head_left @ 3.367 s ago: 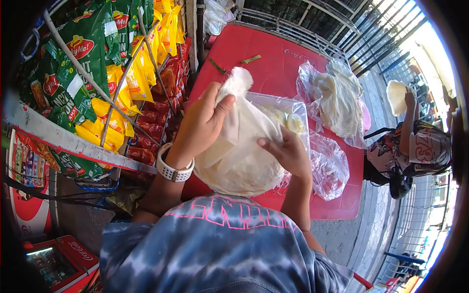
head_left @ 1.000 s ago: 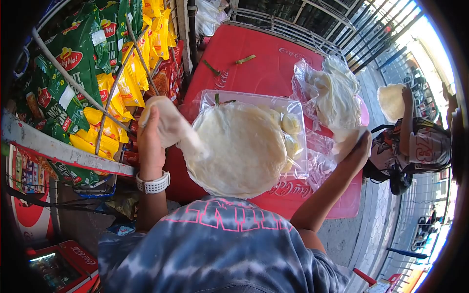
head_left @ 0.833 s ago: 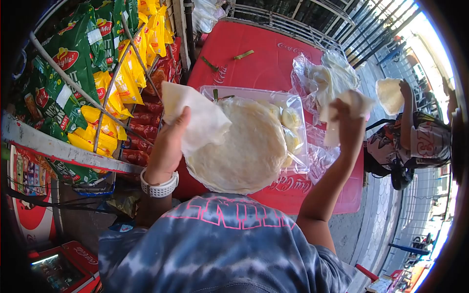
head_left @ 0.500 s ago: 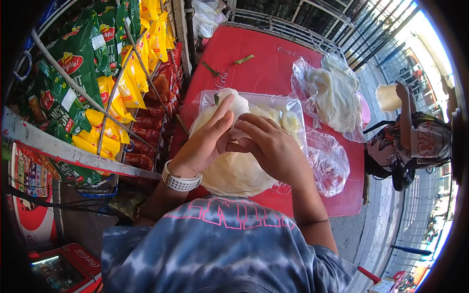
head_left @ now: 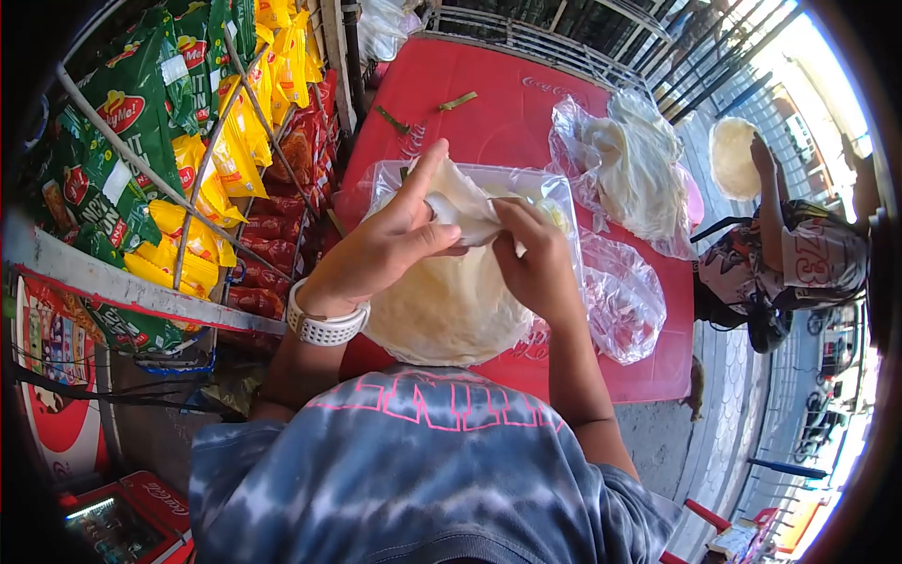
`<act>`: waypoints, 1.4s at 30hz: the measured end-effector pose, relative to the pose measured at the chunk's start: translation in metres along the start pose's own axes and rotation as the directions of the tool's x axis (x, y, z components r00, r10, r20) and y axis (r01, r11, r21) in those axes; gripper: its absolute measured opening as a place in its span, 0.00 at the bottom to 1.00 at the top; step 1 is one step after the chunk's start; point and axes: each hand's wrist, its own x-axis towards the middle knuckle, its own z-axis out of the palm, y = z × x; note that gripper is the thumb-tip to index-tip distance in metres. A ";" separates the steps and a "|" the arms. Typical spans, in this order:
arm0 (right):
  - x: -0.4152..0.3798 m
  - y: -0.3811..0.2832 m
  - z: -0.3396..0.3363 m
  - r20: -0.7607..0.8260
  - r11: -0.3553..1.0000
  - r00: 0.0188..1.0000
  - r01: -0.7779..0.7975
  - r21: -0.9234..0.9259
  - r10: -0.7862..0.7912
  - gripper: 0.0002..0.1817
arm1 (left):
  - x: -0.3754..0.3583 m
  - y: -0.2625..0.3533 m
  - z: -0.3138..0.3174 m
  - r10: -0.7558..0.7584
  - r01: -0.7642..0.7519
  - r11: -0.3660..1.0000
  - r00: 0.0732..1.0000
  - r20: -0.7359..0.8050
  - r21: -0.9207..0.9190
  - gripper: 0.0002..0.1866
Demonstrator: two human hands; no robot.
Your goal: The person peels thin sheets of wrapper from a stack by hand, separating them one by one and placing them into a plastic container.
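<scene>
A thin, pale dough wrapper (head_left: 467, 195), partly folded, lies across my left hand (head_left: 387, 246), with its thumb resting near the fold. My right hand (head_left: 537, 252) pinches the wrapper's right edge between thumb and fingers. What the fold holds inside is mostly hidden. Beneath both hands spreads a round stack of the same pale wrappers (head_left: 442, 320). Behind it sits a clear plastic-lined tray (head_left: 526, 177), where pale pieces partly show past my right hand.
The red table (head_left: 489, 113) has green scraps (head_left: 458, 101) at its far side. To the right are a bag of pale sheets (head_left: 634, 179) and a clear plastic bag (head_left: 625, 296). Snack packs (head_left: 122, 122) hang in a rack at left. Another person (head_left: 799, 258) stands at right.
My right hand has moved right and drawn out the wrapper's edge, which was bunched between both hands. My left hand has opened away from it. The other person's round pale object has tilted.
</scene>
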 end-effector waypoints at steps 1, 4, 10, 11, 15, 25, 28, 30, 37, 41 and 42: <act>0.003 -0.007 -0.006 -0.046 0.990 0.993 -0.109 0.091 0.113 0.15 | -0.002 0.005 -0.002 -0.029 0.035 0.988 0.999 -0.040 0.150 0.43; 0.004 -0.008 -0.019 0.051 0.869 0.944 -0.320 0.377 0.326 0.16 | -0.006 0.014 -0.006 0.076 0.011 0.721 0.993 -0.095 0.693 0.47; 0.013 -0.043 -0.029 0.276 0.886 0.949 -0.256 0.385 0.154 0.16 | 0.019 -0.004 0.000 0.345 -0.494 0.464 0.865 0.364 0.735 0.46; 0.013 -0.043 -0.030 0.258 0.883 0.957 -0.229 0.409 0.129 0.13 | 0.025 -0.012 -0.005 0.274 -0.457 0.629 0.887 0.370 0.629 0.38; 0.012 -0.048 -0.036 0.069 0.997 0.995 -0.069 0.043 0.066 0.25 | 0.018 -0.002 -0.003 -0.090 0.028 0.892 0.989 0.117 0.452 0.23; -0.025 -0.019 -0.064 0.089 0.981 0.984 -0.163 0.101 0.155 0.20 | -0.003 0.050 0.018 0.375 -0.435 0.612 0.895 0.241 0.661 0.10; -0.040 -0.026 -0.071 0.116 0.790 0.953 -0.299 0.535 0.281 0.13 | -0.005 0.062 0.018 0.356 -0.398 0.716 0.915 0.191 0.573 0.09; -0.044 -0.027 -0.065 0.076 0.574 0.932 -0.280 0.770 0.354 0.11 | -0.007 0.062 0.020 0.251 -0.234 0.870 0.968 0.018 0.434 0.08; -0.072 0.041 -0.007 0.536 0.284 0.709 -0.688 0.668 0.459 0.28 | 0.007 -0.013 -0.020 0.249 -0.010 0.655 0.947 -0.203 0.755 0.10; -0.045 0.018 -0.014 0.483 0.374 0.674 -0.724 0.579 0.559 0.14 | -0.002 -0.018 -0.030 0.258 -0.003 0.745 0.923 -0.284 0.667 0.12; -0.037 0.016 -0.017 0.476 0.380 0.703 -0.697 0.608 0.529 0.14 | -0.003 -0.014 -0.031 0.241 0.018 0.774 0.916 -0.321 0.633 0.12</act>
